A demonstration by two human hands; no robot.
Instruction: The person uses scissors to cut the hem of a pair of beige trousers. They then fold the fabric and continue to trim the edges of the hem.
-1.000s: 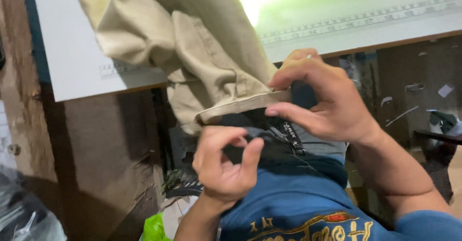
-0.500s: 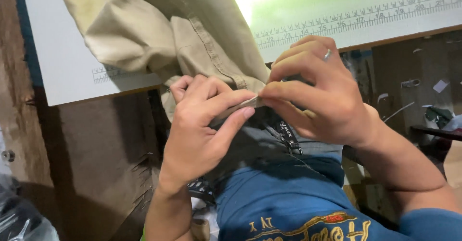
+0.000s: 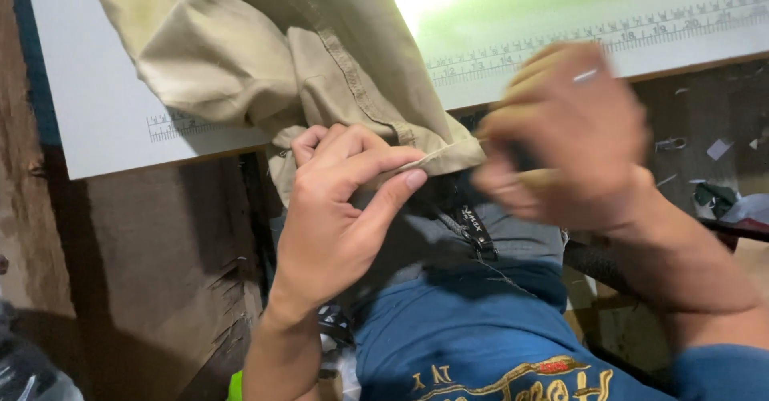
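A beige garment (image 3: 264,56) hangs off the front edge of a white work table (image 3: 88,120) and down onto my lap. My left hand (image 3: 336,209) pinches the garment's hem between thumb and fingers. My right hand (image 3: 569,132) is blurred just right of the hem's end, fingers curled, with a ring on one finger. Whether it grips the cloth or something small is not clear from the blur.
Printed ruler scales (image 3: 593,36) run along the table top near its edge. I wear a blue shirt (image 3: 481,337) and a dark strap with a buckle (image 3: 477,233) across my lap. A brown wooden panel (image 3: 152,273) stands below the table at left. Scraps lie at right.
My left hand rose from my lap to the hem and pinched it. My right hand has moved right, away from the left hand, and is now blurred.
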